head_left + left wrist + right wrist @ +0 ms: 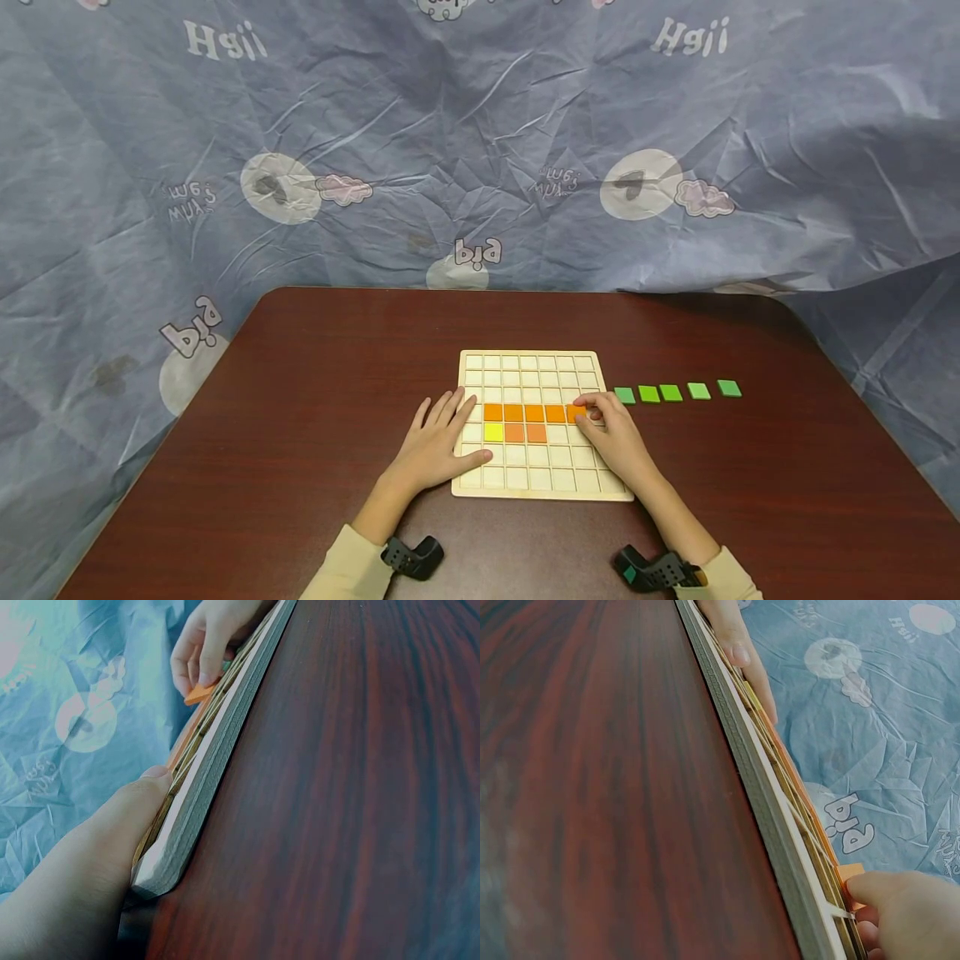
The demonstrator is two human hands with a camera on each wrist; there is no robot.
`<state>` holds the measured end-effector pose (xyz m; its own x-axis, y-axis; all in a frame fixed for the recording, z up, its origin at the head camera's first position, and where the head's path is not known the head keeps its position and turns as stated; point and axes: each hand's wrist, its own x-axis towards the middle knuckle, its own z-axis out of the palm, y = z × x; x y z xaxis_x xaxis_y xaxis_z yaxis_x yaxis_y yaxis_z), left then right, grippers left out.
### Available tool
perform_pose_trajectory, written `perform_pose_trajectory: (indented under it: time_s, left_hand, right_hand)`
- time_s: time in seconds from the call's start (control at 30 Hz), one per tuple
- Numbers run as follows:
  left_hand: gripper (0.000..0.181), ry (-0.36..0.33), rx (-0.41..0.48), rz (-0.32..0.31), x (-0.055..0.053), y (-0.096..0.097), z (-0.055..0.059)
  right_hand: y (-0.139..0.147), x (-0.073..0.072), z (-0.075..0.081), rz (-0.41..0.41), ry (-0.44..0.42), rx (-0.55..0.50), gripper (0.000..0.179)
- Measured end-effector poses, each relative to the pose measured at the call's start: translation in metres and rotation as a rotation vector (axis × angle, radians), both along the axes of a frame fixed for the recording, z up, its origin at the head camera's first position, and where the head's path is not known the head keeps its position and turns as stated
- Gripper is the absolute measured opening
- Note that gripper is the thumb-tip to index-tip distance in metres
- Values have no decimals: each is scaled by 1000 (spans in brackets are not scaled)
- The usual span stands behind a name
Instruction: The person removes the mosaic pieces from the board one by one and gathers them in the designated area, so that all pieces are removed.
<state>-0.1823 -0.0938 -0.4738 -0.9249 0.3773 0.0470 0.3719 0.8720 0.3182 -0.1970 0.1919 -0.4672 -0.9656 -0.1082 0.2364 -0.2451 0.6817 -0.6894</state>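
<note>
A pale wooden grid board [517,479] lies on the table, its raised strips dividing it into square cells. My right hand [615,433] pinches an orange square tile [575,412] between thumb and fingers at the right end of a row of orange tiles [534,413]. In the left wrist view this orange tile [198,694] sits tilted over the board's surface. Spread across the board's left side, my left hand [435,446] rests with straight fingers, thumb over the lower cells. Below the orange row are a yellow tile [493,432] and two salmon-orange tiles [525,433].
Several green tiles [671,392] in different shades lie in a line on the brown table [337,358], right of the board. A blue-grey printed cloth [450,125] hangs behind the table. Both wrists wear black devices [412,557].
</note>
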Motion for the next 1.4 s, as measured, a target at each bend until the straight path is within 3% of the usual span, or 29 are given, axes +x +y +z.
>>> perform_pose_trajectory:
  time_s: [0.43,1.0,1.4]
  left_hand:
    - [86,-1,15,-4,1,-1,3]
    - [87,-6,5,5,-1,-1,0]
    - [86,-12,5,5,0,0,-1]
  right_hand:
    - [-3,-1,2,5,-63,-46,16]
    - [-2,-2,3,0,-53,-51,17]
    - [-1,1,8,10,-109,-74,17]
